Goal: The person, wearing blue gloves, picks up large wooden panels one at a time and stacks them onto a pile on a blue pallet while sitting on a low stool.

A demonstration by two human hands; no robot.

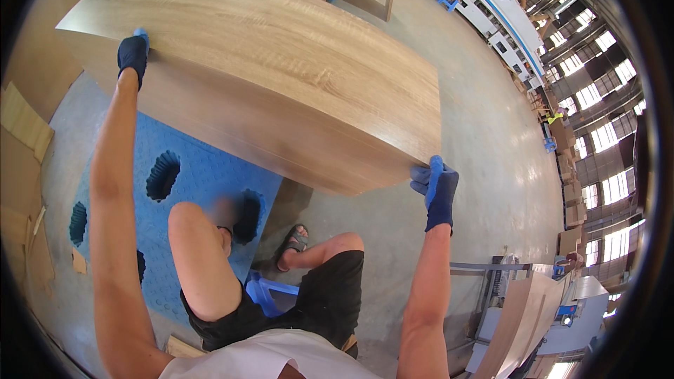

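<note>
- Board with pale, streaked wood grain and a satin sheen on top: it lies on the far side of the hands, long axis slanting from far left to near right; its near side looks smooth, plain brown.
- Pallet of textured blue plastic, pierced by fluted oval holes, near and left; what it carries, I cannot tell.
- Stool, apparently, in smooth blue plastic, between the legs.
- Left hand, blue-gloved, grips the near edge toward the left end.
- Right hand, nearer the body, grasps the near right corner, fingers curled.
</note>
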